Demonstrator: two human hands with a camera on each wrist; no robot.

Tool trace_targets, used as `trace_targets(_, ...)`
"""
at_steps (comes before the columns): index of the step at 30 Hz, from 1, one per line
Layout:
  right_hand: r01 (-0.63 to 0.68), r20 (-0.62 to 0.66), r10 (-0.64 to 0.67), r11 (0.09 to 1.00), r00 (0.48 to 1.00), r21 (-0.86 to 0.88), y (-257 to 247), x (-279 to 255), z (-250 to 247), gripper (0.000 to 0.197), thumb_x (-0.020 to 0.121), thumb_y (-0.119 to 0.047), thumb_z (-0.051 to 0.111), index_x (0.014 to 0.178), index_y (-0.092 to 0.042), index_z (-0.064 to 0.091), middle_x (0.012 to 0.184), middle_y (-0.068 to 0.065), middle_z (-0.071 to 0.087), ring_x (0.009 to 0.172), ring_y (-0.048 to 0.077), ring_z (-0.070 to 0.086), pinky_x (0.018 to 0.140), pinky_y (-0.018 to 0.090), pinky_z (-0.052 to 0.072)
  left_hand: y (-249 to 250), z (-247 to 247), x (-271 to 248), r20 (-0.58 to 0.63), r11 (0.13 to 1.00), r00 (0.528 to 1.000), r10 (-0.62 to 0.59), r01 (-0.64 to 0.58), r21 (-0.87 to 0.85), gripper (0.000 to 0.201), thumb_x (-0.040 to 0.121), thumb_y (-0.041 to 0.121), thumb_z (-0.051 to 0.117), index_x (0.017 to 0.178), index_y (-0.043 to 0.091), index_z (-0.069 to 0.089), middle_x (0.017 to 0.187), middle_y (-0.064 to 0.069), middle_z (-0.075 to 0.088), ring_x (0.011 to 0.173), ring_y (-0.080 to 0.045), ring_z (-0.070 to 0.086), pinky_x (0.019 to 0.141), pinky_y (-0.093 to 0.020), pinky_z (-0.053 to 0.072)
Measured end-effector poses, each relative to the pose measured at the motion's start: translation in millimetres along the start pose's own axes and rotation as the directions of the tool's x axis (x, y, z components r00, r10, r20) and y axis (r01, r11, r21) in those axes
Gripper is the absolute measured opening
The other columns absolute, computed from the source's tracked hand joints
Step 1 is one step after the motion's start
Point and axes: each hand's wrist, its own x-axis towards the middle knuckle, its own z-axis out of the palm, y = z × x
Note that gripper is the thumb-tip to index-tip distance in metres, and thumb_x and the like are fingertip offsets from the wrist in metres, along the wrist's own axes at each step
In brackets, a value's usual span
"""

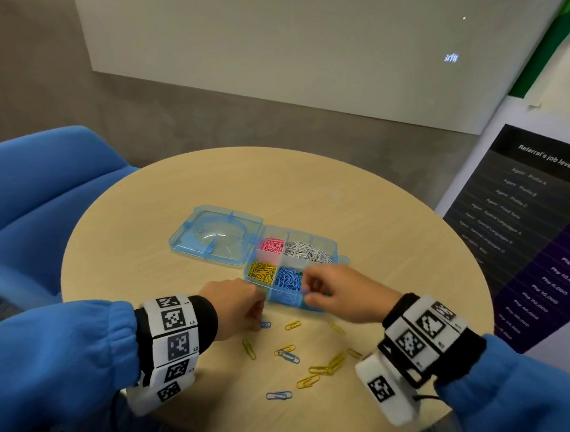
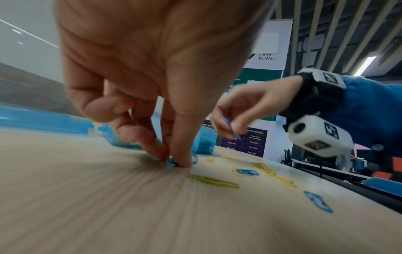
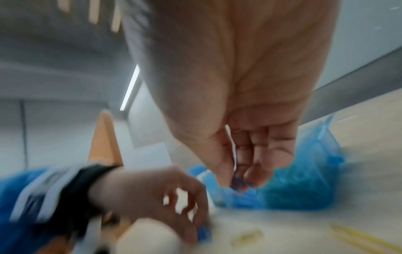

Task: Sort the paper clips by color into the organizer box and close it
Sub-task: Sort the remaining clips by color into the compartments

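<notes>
The blue translucent organizer box (image 1: 339, 248) lies open on the round table, lid (image 1: 215, 235) folded out to the left. Its compartments hold pink (image 1: 272, 245), white (image 1: 308, 251), yellow (image 1: 261, 271) and blue clips (image 1: 288, 278). My left hand (image 1: 259, 321) pinches a blue paper clip (image 2: 172, 161) that lies on the table in front of the box. My right hand (image 1: 307, 291) hovers over the box's near edge and pinches another blue clip (image 3: 239, 185) between thumb and fingertips. Several loose yellow clips (image 1: 308, 380) and blue clips (image 1: 279, 395) lie scattered nearer to me.
The wooden table (image 1: 127, 240) is small and round, its edge close on every side. A blue armchair (image 1: 46, 203) stands at the left. A printed banner (image 1: 533, 235) stands at the right, just beyond the table.
</notes>
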Motion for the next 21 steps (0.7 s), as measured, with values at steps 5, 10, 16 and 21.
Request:
trace_targets(5,-0.061,-0.326,0.112,0.985,0.939,0.162,-5,19,-15,0.011,0.089,-0.02,0.067,0.099,-0.015,0.067,0.084,-0.009,0.062,0.074,0.0,0.056,0.064,0.01,0.042,3,-5,0,0.004,1.0,1.0,0.016,-0.016,-0.012,0.021,0.091,0.036,0.063,0.108,0.024,0.058,0.102,0.008,0.061,0.083,-0.01,0.05,0.07,-0.023,0.039)
trace_targets(10,-0.06,-0.315,0.077,0.996,0.946,0.062,4,3,-13,0.011,0.089,-0.023,0.067,0.097,-0.017,0.069,0.091,-0.005,0.068,0.075,0.003,0.059,0.062,0.009,0.042,3,-19,1,-0.008,0.99,0.995,0.104,-0.104,-0.098,0.013,0.093,0.035,0.06,0.104,0.031,0.064,0.098,0.013,0.062,0.075,0.0,0.051,0.066,-0.018,0.04)
trace_targets(16,-0.001,-0.165,0.0,1.0,0.986,-0.005,6,-25,7,0.008,0.085,-0.024,0.071,0.087,-0.016,0.073,0.07,-0.015,0.06,0.06,-0.009,0.053,0.057,0.007,0.039,9,-49,26,-0.341,0.975,0.937,0.08,-0.145,-0.171,0.014,0.092,0.039,0.061,0.101,0.029,0.067,0.094,0.015,0.061,0.073,-0.002,0.052,0.062,-0.02,0.04)
trace_targets(21,0.007,0.071,-0.005,1.0,0.997,-0.03,-5,-26,41,0.021,0.077,-0.032,0.079,0.086,-0.014,0.072,0.08,-0.004,0.071,0.06,0.001,0.055,0.058,0.014,0.042,10,-40,34,-0.322,0.986,0.945,0.059,-0.105,-0.129,0.032,0.091,0.049,0.056,0.118,0.032,0.064,0.111,0.014,0.06,0.083,-0.007,0.051,0.068,-0.026,0.039)
